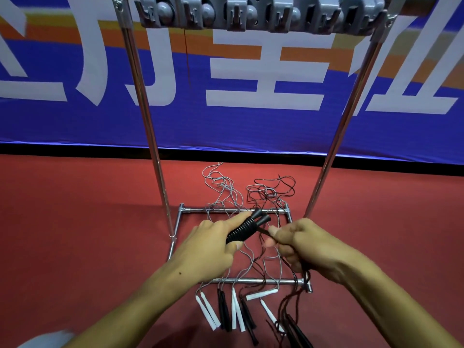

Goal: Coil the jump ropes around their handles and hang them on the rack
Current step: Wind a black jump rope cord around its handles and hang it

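Observation:
My left hand [213, 243] grips a pair of black jump-rope handles [247, 227] held together, with black cord coiled tightly around them. My right hand [298, 243] pinches the free end of that black cord [263, 231] just right of the handles; more cord trails down from this hand [302, 275]. Both hands hover over the base of a chrome rack [251, 281]. The rack's grey hook bar [251, 13] runs across the top of the view, with nothing hanging on it.
Several loose ropes lie on the red floor inside and past the rack base: white handles [208, 311], black handles [224, 310], tangled grey cord [221, 187] and black cord [276, 189]. Two chrome uprights [148, 121] [344, 121] rise either side. A blue banner stands behind.

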Action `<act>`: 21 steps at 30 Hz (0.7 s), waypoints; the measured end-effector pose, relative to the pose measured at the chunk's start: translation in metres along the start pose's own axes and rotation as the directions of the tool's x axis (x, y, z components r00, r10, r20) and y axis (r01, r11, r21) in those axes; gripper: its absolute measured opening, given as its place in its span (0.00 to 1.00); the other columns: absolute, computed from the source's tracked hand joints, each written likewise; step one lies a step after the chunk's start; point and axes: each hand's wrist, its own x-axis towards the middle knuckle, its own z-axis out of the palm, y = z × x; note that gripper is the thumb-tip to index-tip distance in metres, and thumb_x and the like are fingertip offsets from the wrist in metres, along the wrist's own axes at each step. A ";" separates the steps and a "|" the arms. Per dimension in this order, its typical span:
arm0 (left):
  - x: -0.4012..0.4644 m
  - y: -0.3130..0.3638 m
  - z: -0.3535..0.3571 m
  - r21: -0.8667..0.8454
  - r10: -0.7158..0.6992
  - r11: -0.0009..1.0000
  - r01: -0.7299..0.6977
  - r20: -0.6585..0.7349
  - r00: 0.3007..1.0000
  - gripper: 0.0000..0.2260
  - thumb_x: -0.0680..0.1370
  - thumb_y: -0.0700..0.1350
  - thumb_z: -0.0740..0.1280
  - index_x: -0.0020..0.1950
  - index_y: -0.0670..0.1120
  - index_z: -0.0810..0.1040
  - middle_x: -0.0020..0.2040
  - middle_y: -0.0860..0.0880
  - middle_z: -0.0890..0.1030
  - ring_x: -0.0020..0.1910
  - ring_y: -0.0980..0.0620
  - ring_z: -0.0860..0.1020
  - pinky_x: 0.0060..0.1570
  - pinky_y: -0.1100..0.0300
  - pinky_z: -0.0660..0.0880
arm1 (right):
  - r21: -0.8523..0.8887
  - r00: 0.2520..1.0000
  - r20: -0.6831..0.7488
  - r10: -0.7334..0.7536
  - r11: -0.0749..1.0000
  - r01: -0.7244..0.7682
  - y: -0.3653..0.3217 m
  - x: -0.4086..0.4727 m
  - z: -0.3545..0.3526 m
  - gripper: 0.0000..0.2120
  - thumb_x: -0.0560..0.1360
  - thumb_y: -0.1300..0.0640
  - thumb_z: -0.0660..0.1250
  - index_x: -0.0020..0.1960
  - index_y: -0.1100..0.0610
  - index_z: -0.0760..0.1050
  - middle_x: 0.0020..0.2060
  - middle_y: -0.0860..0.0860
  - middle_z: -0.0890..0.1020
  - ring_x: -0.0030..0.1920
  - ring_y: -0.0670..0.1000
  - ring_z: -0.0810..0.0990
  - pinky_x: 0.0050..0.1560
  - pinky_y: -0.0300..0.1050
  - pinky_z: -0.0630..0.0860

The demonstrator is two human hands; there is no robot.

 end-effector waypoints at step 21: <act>0.002 -0.002 -0.012 0.149 0.111 0.985 -0.089 -0.150 0.982 0.35 0.83 0.51 0.66 0.78 0.78 0.49 0.32 0.53 0.74 0.42 0.41 0.80 0.45 0.51 0.77 | -0.803 0.784 -0.139 -0.605 0.532 0.268 -0.009 -0.016 0.002 0.08 0.75 0.49 0.73 0.41 0.49 0.77 0.27 0.44 0.75 0.28 0.45 0.73 0.31 0.47 0.65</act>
